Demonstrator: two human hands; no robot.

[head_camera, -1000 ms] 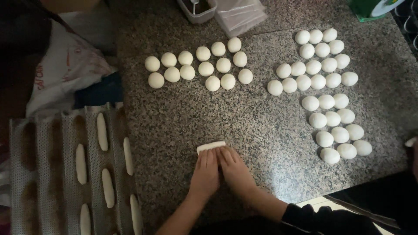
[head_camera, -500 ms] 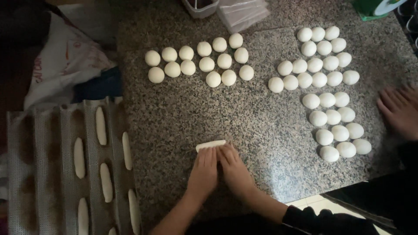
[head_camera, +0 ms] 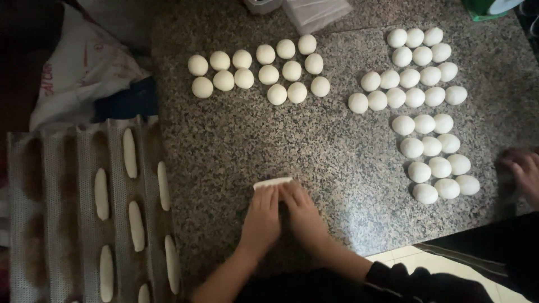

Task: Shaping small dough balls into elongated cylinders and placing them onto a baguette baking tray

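Observation:
My left hand [head_camera: 263,217] and my right hand [head_camera: 302,213] lie flat side by side on a speckled granite counter [head_camera: 236,134]. Both press down on a white piece of dough [head_camera: 272,183], whose flattened far edge shows just beyond my fingertips. The rest of that dough is hidden under my palms. A group of round white dough balls [head_camera: 264,68] sits at the far middle of the counter. A larger group of dough balls [head_camera: 428,106] spreads down the right side.
A perforated, fluted metal baking tray [head_camera: 62,224] at the left holds several long shaped dough sticks [head_camera: 130,152]. Another person's hand [head_camera: 522,171] rests at the right edge of the counter. A clear plastic bag [head_camera: 317,12] and a white sack [head_camera: 78,67] lie at the back.
My hands have stayed on the dough piece, shifting slightly. The other person's hand at the right came into view, then dropped lower toward the counter's edge.

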